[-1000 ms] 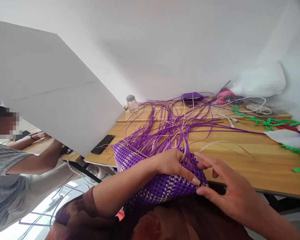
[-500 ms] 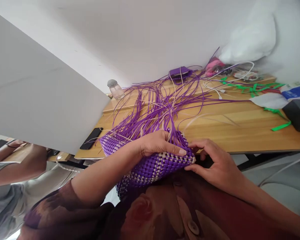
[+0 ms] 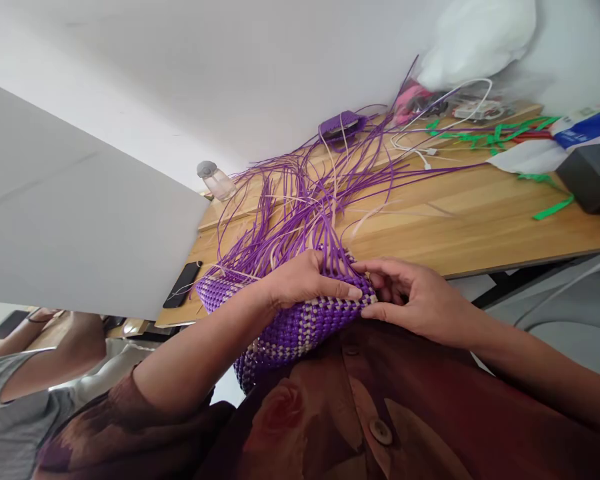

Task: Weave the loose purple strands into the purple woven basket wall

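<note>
A woven basket (image 3: 305, 327) in purple and cream plastic strips lies tilted against my front at the table edge. Long loose purple strips (image 3: 300, 227) fan out from its upper edge across the table. My left hand (image 3: 307, 280) grips that edge, its thumb flat on the outer weave and its fingers hidden behind among the strips. At the basket's right corner is my right hand (image 3: 415, 293). Its thumb presses the corner from below while the index finger touches the strips above, and the other fingers are curled and partly hidden.
The wooden table (image 3: 410, 247) holds a black phone (image 3: 183, 285), a glass jar (image 3: 216, 180), a small purple woven piece (image 3: 343, 128), a white cable (image 3: 425, 153), green strips (image 3: 555, 207) and a dark box (image 3: 593, 177). Another person's arm (image 3: 55, 353) shows beyond a grey partition (image 3: 80, 220).
My right hand has come in closer to the basket's right corner, its thumb now on the weave. My left hand keeps its grip. The whole view has shifted and tilted slightly.
</note>
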Action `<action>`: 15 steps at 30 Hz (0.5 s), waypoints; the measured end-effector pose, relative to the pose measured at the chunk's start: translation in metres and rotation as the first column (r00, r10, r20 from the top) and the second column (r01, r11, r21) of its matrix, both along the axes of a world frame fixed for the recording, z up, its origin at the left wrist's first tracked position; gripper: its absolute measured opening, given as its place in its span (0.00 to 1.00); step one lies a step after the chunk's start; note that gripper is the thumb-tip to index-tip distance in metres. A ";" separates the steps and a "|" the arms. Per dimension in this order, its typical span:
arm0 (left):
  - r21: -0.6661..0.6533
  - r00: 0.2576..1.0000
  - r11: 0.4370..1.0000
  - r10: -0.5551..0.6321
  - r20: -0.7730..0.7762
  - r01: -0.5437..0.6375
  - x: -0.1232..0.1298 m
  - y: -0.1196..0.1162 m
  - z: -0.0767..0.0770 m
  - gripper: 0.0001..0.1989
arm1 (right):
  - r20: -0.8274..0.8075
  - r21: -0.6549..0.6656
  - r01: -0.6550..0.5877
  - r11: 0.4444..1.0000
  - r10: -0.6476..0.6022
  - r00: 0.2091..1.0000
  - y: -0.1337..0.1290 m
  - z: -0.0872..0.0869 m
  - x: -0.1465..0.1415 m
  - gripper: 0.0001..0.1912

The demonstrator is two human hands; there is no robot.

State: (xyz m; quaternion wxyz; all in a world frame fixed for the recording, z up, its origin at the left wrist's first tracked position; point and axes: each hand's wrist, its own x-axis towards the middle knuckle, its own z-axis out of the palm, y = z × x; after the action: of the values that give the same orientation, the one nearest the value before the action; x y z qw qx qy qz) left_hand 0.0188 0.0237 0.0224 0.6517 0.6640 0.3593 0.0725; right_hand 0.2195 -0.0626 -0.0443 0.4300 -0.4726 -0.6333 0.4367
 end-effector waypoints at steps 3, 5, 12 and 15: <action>-0.001 0.995 0.999 -0.042 -0.087 0.042 0.005 0.006 0.007 0.15 | 0.048 0.022 -0.003 1.000 0.002 0.999 0.003 0.004 0.000 0.31; 0.069 0.986 0.993 -0.084 -0.143 0.095 0.010 0.008 0.013 0.14 | 0.147 0.101 0.014 0.995 -0.028 0.989 0.003 0.007 0.001 0.30; 0.063 0.996 0.997 0.037 -0.077 -0.032 0.009 -0.008 0.011 0.09 | 0.071 0.065 -0.007 0.998 0.002 0.997 0.000 0.004 -0.002 0.35; -0.043 0.995 0.994 0.098 -0.007 -0.098 0.003 -0.014 0.003 0.12 | -0.026 -0.030 -0.035 0.999 0.034 0.999 -0.002 0.002 -0.005 0.37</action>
State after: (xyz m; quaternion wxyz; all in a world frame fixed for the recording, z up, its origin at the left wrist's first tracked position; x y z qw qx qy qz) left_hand 0.0214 0.0098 0.0254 0.6606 0.6316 0.3945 0.0950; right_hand 0.2150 -0.0643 -0.0426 0.4232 -0.4625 -0.6291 0.4596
